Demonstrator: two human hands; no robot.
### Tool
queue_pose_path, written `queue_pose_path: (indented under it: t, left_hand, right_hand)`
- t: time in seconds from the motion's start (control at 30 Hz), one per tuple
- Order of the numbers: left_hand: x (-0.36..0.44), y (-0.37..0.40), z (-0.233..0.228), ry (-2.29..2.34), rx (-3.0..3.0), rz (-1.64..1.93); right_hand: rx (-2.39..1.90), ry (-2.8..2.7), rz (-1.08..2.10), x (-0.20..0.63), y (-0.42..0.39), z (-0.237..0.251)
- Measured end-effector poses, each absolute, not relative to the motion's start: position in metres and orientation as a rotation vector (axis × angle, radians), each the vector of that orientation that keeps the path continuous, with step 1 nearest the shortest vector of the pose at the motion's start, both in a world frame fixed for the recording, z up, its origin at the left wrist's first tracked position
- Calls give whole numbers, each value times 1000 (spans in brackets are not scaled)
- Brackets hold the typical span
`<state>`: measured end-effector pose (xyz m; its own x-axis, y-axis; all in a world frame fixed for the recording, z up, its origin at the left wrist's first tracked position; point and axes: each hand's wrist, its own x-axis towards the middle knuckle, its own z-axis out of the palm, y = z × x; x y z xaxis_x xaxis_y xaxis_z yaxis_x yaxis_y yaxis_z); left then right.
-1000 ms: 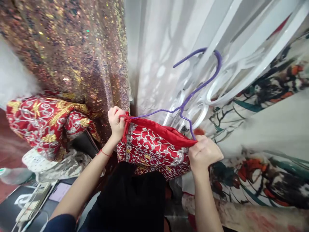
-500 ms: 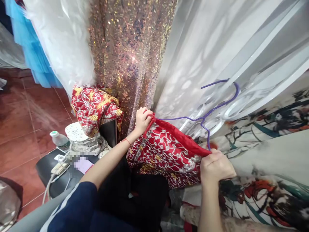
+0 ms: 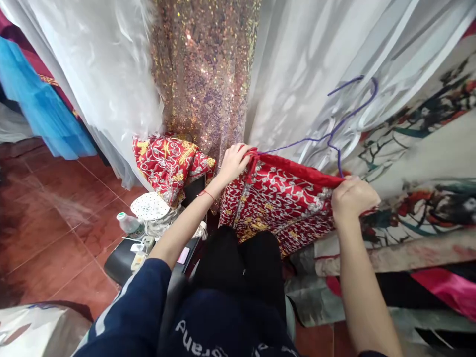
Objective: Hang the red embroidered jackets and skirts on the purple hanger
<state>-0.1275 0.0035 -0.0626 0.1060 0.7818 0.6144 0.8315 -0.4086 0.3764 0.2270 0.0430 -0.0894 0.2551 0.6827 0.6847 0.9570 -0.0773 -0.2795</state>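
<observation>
While the left hand (image 3: 234,162) grips one end of the waistband (image 3: 297,165) and the right hand (image 3: 355,196) is clenched on the other, the red garment (image 3: 286,198) is held spread between them, in front of and partly above the person's black-clad knees (image 3: 238,263). The garment has a red ground covered with silver scrollwork and scattered gold motifs; its waistband is plain red, with a red tie (image 3: 253,157) gathered at the left-hand end. A purple hanger (image 3: 332,133) meets the waistband near both hands. At the left, a translucent bottle (image 3: 129,225) with a green cap leans next to a spotted cloth (image 3: 150,206); its fill level cannot be determined. At the lower left corner lies a white bag (image 3: 42,329), contents not visible. The garment's waistband edge faces up, and its body hangs downward toward the knees. The long axis of the band runs crosswise, sloping down from the left hand to the right. The hanger's hook tilts toward the upper right, its open tip facing left.
</observation>
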Motion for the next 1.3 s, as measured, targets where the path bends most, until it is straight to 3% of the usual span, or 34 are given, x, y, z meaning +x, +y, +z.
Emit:
queue_pose_path:
  t: [0.2,0.4,0.53,0.8,1.0,1.17,1.3]
  left_hand:
    - [-149,-56,-80,-1520,-2375,-1576]
    - [-170,-131,-124,-1995,-2137,-2198]
    - [-191,-150,-143,-2329,-1496,-3002]
    - [-226,-152,-169,-2223,-414,-3638]
    - [-230,-146,-185,-1704,-51,-3742]
    - [-257,-128,-161,-1469,-34,-3524]
    - [-273,-114,-120,-1340,-139,-3194]
  right_hand:
    - [-1851,-1495,-568,215,24,-80]
    - [-1967,-1489,-562,205,13,-79]
    - [-1873,-1516,-551,207,10,-79]
    - [-1800,-1477,-518,207,12,-80]
    - [-1700,-1440,-467,216,27,-87]
    - [-1213,-1098,-791,183,1,-83]
    - [-838,-1634,-660,91,-43,-61]
